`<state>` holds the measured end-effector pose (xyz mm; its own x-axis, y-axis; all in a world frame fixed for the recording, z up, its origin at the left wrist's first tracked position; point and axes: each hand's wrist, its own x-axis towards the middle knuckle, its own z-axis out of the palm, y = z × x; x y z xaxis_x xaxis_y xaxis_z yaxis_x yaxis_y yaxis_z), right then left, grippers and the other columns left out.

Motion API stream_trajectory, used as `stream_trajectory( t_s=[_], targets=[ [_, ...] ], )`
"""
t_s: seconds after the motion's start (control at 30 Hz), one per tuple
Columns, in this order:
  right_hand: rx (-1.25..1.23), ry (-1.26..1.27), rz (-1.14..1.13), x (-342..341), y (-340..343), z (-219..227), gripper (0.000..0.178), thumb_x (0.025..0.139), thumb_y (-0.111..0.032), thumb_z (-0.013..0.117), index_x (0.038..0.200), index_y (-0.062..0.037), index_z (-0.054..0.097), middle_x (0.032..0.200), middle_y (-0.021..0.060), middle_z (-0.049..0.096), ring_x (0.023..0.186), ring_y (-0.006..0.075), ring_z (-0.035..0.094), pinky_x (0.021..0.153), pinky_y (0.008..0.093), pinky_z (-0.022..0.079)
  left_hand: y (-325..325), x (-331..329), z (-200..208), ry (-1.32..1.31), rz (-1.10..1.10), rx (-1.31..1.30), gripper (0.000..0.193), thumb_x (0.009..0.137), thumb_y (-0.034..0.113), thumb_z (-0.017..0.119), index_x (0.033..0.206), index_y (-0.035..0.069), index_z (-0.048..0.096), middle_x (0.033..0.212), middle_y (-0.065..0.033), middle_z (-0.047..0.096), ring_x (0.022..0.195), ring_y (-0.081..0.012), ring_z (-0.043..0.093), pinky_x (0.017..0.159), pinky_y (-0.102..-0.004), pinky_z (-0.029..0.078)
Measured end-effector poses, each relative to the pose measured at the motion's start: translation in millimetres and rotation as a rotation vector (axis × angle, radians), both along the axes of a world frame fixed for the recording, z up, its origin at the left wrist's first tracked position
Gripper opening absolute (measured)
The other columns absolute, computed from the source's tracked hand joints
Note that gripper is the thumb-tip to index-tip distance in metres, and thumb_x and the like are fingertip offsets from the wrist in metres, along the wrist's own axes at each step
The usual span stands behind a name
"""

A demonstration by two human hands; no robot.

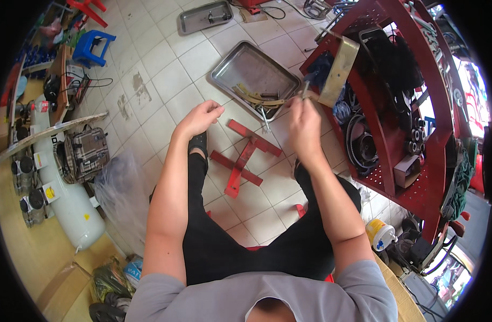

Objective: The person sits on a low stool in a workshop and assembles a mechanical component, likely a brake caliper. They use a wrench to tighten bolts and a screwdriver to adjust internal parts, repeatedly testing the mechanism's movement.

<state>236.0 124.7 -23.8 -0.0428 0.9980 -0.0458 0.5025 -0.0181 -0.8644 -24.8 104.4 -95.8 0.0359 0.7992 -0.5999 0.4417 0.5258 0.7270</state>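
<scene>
- My right hand [305,121] has its fingers pinched on a small metal tool [305,88].
- My left hand [203,115] is loosely curled and holds nothing.
- The steel tray [232,61] of parts lies just beyond both hands; the work looks midway, with parts still loose.

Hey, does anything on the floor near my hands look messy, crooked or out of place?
The near metal tray lies skewed to the tile lines, with a wrench hanging over its edge onto the floor. Dark stains mark the tiles left of it. Nothing looks spilled or broken.
</scene>
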Motion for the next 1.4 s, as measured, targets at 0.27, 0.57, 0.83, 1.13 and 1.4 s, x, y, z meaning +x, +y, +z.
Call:
stream_trajectory(
  t_s=[0.27,0.57,0.83,1.13,1.4],
  targets=[
    [0.244,0.217,0.097,5.5,-1.3,9.0,0.017,0.092,-0.01,0.045,0.09,0.0025,0.056,0.072,0.0195,0.057,0.067,0.0335,0.058,0.064,0.0356,0.045,0.5,3.2,4.1,0.021,-0.022,-0.003,0.042,0.089,0.041,0.053,0.107,0.004,0.056,0.099,-0.0064,0.061,0.086,-0.0163,0.059,0.075,-0.029,0.044],
    [0.155,0.173,0.118,5.5,3.8,15.4,0.018,0.094,-0.01,0.042,0.094,0.0021,0.056,0.077,0.0197,0.058,0.068,0.0292,0.058,0.065,0.0343,0.045,5.3,8.3,12.6,0.012,-0.008,-0.018,0.039,0.091,0.038,0.053,0.107,0.003,0.056,0.099,-0.0068,0.061,0.087,-0.0159,0.059,0.082,-0.0299,0.043],
    [0.08,0.113,0.261,-5.7,-13.6,19.5,0.018,0.093,-0.014,0.045,0.088,0.0024,0.053,0.076,0.0205,0.055,0.072,0.0352,0.057,0.067,0.0371,0.045,1.8,4.9,3.0,0.016,-0.026,-0.012,0.04,0.091,0.039,0.05,0.107,0.003,0.057,0.1,-0.0067,0.061,0.088,-0.0164,0.06,0.08,-0.0298,0.044],
    [0.11,0.194,0.247,-9.3,-20.2,20.6,0.02,0.095,-0.013,0.042,0.091,0.0018,0.054,0.067,0.0126,0.053,0.059,0.0224,0.053,0.058,0.033,0.043,2.2,5.3,3.8,0.01,-0.047,-0.037,0.042,0.091,0.041,0.049,0.112,0.006,0.056,0.103,-0.0048,0.061,0.092,-0.0159,0.059,0.077,-0.0304,0.044],
    [-0.118,0.214,0.119,-19.9,-17.8,-5.6,0.028,0.095,-0.019,0.042,0.084,0.0032,0.054,0.067,0.0202,0.053,0.065,0.0295,0.056,0.065,0.0369,0.044,4.4,9.1,3.1,-0.09,0.016,0.027,0.041,0.093,0.041,0.047,0.113,0.006,0.056,0.106,-0.0053,0.061,0.095,-0.016,0.058,0.078,-0.0309,0.044]
  ],
)
